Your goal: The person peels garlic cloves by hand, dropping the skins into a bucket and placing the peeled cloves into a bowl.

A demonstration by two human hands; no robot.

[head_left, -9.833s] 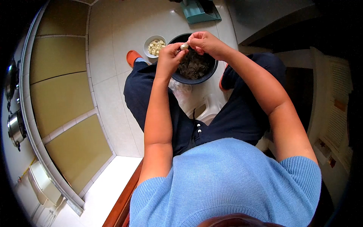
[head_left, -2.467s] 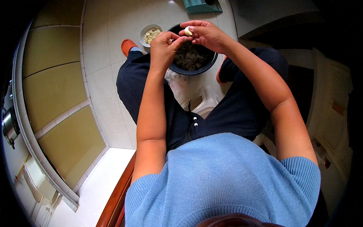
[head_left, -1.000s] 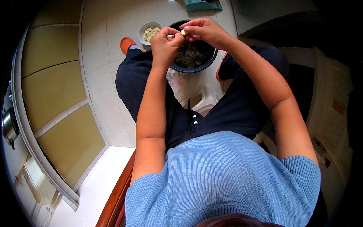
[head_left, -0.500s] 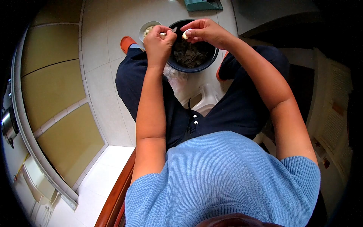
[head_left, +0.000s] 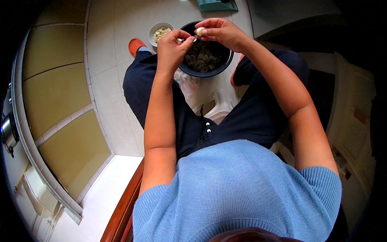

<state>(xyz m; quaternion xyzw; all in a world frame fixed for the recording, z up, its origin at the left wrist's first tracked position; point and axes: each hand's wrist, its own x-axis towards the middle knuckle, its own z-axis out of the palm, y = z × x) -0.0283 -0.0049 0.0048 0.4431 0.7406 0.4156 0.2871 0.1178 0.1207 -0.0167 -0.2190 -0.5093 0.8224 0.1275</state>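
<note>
My right hand (head_left: 221, 33) pinches a pale garlic clove (head_left: 200, 31) between thumb and fingertips, above the far part of a dark bucket (head_left: 209, 74). My left hand (head_left: 172, 50) is close beside it, fingers curled and thumb pressed in. A small whitish piece shows inside its curled fingers, and a thin pale sliver sticks out by the thumb tip toward the clove. What these pieces are, I cannot tell. Dark, flaky scraps (head_left: 203, 58) lie in the bucket. Just left of it, partly behind my left hand, stands a white bowl (head_left: 150, 35) of pale peeled cloves (head_left: 162, 33).
A clear plastic bag (head_left: 188, 82) lies against the bucket's near side. A white plastic stool (head_left: 221, 103) shows between my legs. An orange shoe (head_left: 136, 46) is on the floor left of the bowl. A teal dustpan (head_left: 217, 5) lies at the top edge.
My left hand has shifted slightly right, uncovering more of the bowl. My right hand has raised and turned the clove, and the pale sliver at my left thumb now sits closer to it.
</note>
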